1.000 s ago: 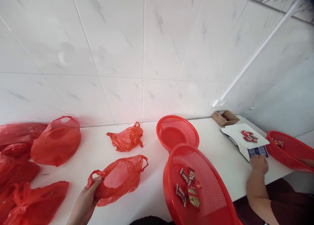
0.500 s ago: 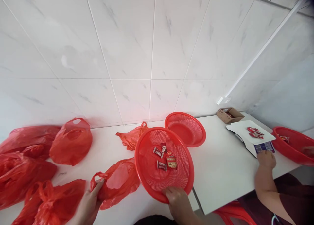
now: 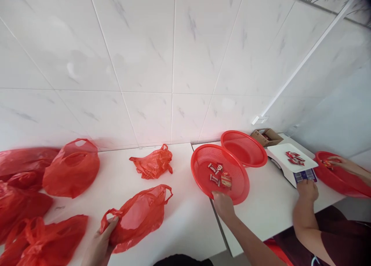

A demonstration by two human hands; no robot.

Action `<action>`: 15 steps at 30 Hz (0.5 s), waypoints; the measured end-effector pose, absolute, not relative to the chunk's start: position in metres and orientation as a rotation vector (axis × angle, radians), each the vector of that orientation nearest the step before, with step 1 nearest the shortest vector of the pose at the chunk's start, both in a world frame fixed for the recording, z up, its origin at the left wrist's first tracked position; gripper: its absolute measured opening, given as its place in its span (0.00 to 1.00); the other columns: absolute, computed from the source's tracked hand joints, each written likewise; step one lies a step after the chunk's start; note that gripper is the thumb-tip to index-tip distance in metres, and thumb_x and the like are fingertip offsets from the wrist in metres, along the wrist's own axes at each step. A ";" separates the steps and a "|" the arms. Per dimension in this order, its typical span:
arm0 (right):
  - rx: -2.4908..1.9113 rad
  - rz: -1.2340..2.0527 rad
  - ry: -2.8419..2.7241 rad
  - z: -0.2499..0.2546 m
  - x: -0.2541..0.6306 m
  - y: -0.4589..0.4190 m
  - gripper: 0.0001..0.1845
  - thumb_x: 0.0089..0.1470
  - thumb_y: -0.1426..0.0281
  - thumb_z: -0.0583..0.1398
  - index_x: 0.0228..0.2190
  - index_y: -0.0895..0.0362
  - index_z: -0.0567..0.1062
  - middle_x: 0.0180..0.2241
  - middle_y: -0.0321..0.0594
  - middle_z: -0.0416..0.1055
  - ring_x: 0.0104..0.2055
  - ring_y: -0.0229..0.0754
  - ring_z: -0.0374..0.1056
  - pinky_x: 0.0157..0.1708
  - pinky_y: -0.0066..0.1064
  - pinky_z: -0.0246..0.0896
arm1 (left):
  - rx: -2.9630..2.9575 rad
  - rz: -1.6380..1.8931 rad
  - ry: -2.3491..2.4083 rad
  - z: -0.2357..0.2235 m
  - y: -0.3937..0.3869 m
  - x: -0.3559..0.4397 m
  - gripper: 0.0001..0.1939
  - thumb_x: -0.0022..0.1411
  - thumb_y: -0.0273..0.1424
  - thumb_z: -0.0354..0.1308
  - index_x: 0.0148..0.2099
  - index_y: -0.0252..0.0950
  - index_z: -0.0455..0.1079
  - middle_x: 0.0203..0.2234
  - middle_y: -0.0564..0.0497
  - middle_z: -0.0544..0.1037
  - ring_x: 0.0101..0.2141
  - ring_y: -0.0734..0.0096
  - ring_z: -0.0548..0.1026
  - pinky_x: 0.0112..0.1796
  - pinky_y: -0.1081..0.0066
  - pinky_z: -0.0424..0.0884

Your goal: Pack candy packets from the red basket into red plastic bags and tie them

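Note:
My left hand (image 3: pixel 106 235) is closed on one handle side of a red plastic bag (image 3: pixel 155 215), whose mouth gapes toward me on the white table. Farther right, my right hand (image 3: pixel 223 204) grips the near rim of a red mesh basket (image 3: pixel 199 177). Several small wrapped candies (image 3: pixel 213 179) lie in that basket, among them a larger tan packet (image 3: pixel 226 180). The basket is slightly tilted and overlaps the front of a second red basket (image 3: pixel 245 146). A crumpled red bag (image 3: pixel 153 161) lies between the open bag and the wall.
Filled red bags (image 3: pixel 71 169) crowd the table's left side. To the right stand a white scale (image 3: pixel 290 148) with red packets, a cardboard box (image 3: pixel 266 136) and another red basket (image 3: pixel 333 181). A co-worker's hand (image 3: pixel 307 189) is at the scale; another hand (image 3: pixel 344 163) is in that basket.
My right hand has shifted the basket of candies rightward, away from the open bag. The second basket has moved right as well. A co-worker's hand has come up in the far right basket.

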State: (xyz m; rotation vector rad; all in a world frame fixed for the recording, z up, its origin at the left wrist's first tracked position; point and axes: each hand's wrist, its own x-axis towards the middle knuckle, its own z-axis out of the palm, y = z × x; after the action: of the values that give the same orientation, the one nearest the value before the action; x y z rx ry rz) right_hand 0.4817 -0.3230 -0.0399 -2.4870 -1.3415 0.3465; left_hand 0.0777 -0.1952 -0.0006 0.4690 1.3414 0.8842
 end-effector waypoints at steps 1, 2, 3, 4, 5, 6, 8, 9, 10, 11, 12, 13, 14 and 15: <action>-2.515 0.348 -1.346 -0.040 0.491 -0.326 0.15 0.50 0.83 0.52 0.26 0.57 0.74 0.26 0.44 0.73 0.29 0.43 0.68 0.34 0.32 0.55 | 0.488 0.867 1.334 0.000 -0.196 0.083 0.22 0.34 0.39 0.75 0.30 0.36 0.71 0.20 0.59 0.71 0.22 0.77 0.69 0.22 0.79 0.68; -2.543 0.351 -1.354 -0.041 0.499 -0.329 0.15 0.50 0.83 0.51 0.26 0.57 0.74 0.26 0.44 0.73 0.29 0.44 0.68 0.34 0.32 0.55 | 0.502 0.854 1.324 0.002 -0.197 0.088 0.21 0.34 0.38 0.74 0.30 0.36 0.71 0.20 0.58 0.72 0.22 0.76 0.69 0.23 0.78 0.68; -2.570 0.357 -1.367 -0.041 0.506 -0.332 0.15 0.50 0.83 0.51 0.27 0.57 0.75 0.27 0.45 0.73 0.29 0.44 0.69 0.34 0.33 0.55 | 0.512 0.842 1.315 0.004 -0.198 0.093 0.21 0.34 0.38 0.74 0.30 0.35 0.71 0.20 0.58 0.72 0.22 0.75 0.70 0.23 0.78 0.69; -2.595 0.363 -1.384 -0.042 0.511 -0.335 0.16 0.50 0.84 0.50 0.28 0.58 0.75 0.27 0.45 0.74 0.30 0.45 0.69 0.34 0.33 0.56 | 0.519 0.834 1.312 0.007 -0.199 0.098 0.21 0.34 0.38 0.74 0.29 0.35 0.71 0.20 0.58 0.72 0.22 0.75 0.70 0.24 0.77 0.69; -2.620 0.369 -1.404 -0.042 0.515 -0.339 0.16 0.50 0.84 0.49 0.29 0.58 0.75 0.28 0.46 0.74 0.31 0.46 0.69 0.34 0.33 0.56 | 0.523 0.828 1.310 0.009 -0.200 0.104 0.20 0.34 0.38 0.74 0.28 0.36 0.71 0.20 0.58 0.72 0.22 0.75 0.70 0.24 0.77 0.70; -2.640 0.376 -1.427 -0.042 0.518 -0.342 0.17 0.51 0.84 0.49 0.31 0.59 0.75 0.30 0.47 0.74 0.33 0.46 0.70 0.34 0.34 0.56 | 0.525 0.823 1.311 0.011 -0.202 0.108 0.20 0.35 0.38 0.74 0.28 0.35 0.71 0.20 0.58 0.72 0.22 0.76 0.70 0.24 0.78 0.70; -2.666 0.397 -1.475 -0.042 0.520 -0.349 0.18 0.52 0.84 0.48 0.32 0.60 0.75 0.32 0.49 0.75 0.35 0.48 0.70 0.35 0.35 0.56 | 0.515 0.816 1.312 0.013 -0.204 0.117 0.19 0.36 0.38 0.74 0.28 0.35 0.71 0.20 0.58 0.71 0.22 0.76 0.69 0.23 0.78 0.70; -2.666 0.413 -1.503 -0.042 0.520 -0.352 0.17 0.53 0.82 0.48 0.33 0.60 0.75 0.33 0.49 0.75 0.36 0.48 0.70 0.36 0.35 0.57 | 0.500 0.816 1.317 0.013 -0.205 0.121 0.19 0.36 0.38 0.74 0.28 0.35 0.72 0.21 0.57 0.72 0.22 0.76 0.70 0.23 0.78 0.70; -2.659 0.435 -1.533 -0.041 0.520 -0.355 0.14 0.54 0.79 0.50 0.33 0.59 0.75 0.33 0.49 0.75 0.37 0.49 0.70 0.36 0.35 0.57 | 0.482 0.817 1.318 0.013 -0.206 0.125 0.19 0.36 0.37 0.74 0.29 0.35 0.72 0.22 0.57 0.73 0.23 0.76 0.70 0.24 0.78 0.71; -2.646 0.463 -1.569 -0.039 0.520 -0.358 0.11 0.54 0.75 0.53 0.33 0.58 0.76 0.33 0.47 0.75 0.36 0.49 0.70 0.36 0.35 0.57 | 0.465 0.817 1.314 0.013 -0.206 0.128 0.19 0.37 0.37 0.74 0.30 0.35 0.73 0.23 0.56 0.73 0.24 0.76 0.71 0.24 0.78 0.72; -2.618 0.504 -1.604 -0.038 0.521 -0.361 0.09 0.54 0.70 0.56 0.33 0.57 0.76 0.33 0.45 0.75 0.36 0.48 0.70 0.35 0.34 0.58 | 0.448 0.825 1.308 0.013 -0.206 0.132 0.19 0.37 0.36 0.74 0.31 0.34 0.73 0.24 0.56 0.74 0.25 0.75 0.72 0.25 0.78 0.72; -2.576 0.554 -1.622 -0.036 0.522 -0.363 0.10 0.54 0.64 0.57 0.34 0.56 0.76 0.34 0.44 0.75 0.37 0.48 0.70 0.35 0.34 0.59 | 0.432 0.840 1.298 0.013 -0.206 0.136 0.19 0.38 0.36 0.73 0.32 0.35 0.74 0.25 0.56 0.74 0.25 0.76 0.72 0.26 0.78 0.73; -2.524 0.608 -1.612 -0.034 0.526 -0.364 0.14 0.54 0.59 0.57 0.36 0.54 0.76 0.36 0.43 0.76 0.38 0.47 0.70 0.36 0.34 0.59 | 0.413 0.863 1.289 0.014 -0.206 0.140 0.18 0.38 0.35 0.73 0.32 0.35 0.74 0.25 0.56 0.75 0.25 0.76 0.72 0.26 0.78 0.73; -2.477 0.657 -1.570 -0.032 0.531 -0.364 0.19 0.55 0.55 0.55 0.39 0.54 0.75 0.39 0.42 0.76 0.41 0.47 0.70 0.38 0.34 0.60 | 0.396 0.889 1.276 0.015 -0.205 0.144 0.17 0.38 0.34 0.73 0.32 0.35 0.74 0.25 0.57 0.75 0.25 0.77 0.72 0.25 0.79 0.73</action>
State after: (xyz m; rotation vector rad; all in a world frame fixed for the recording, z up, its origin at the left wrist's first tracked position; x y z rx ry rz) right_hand 0.5312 -0.3642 -0.0324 -2.4770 -1.5704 0.6567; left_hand 0.1441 -0.2050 0.0155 0.3959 1.2757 0.8885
